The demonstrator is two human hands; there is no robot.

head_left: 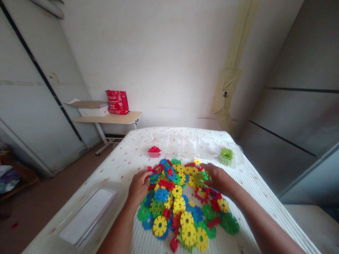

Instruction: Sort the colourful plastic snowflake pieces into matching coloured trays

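Observation:
A heap of interlocking plastic pieces lies before me: yellow notched discs (179, 204), blue discs (161, 194), green discs (230, 223) and red blocks (166, 184). My left hand (138, 186) is at the heap's left edge, its fingers curled in by small red and blue pieces; what they grip, if anything, I cannot make out. On the far right side of the heap, my right hand (215, 175) has its fingers bent round a green plastic piece (204, 175). The palm partly covers that piece.
Behind the heap stands a clear divided plastic tray (182, 150), with red pieces (154, 151) at its left end and light green pieces (226, 155) at its right. A clear lid with a white label (88, 215) lies at left. A side table (111, 118) carries a red bag (117, 102).

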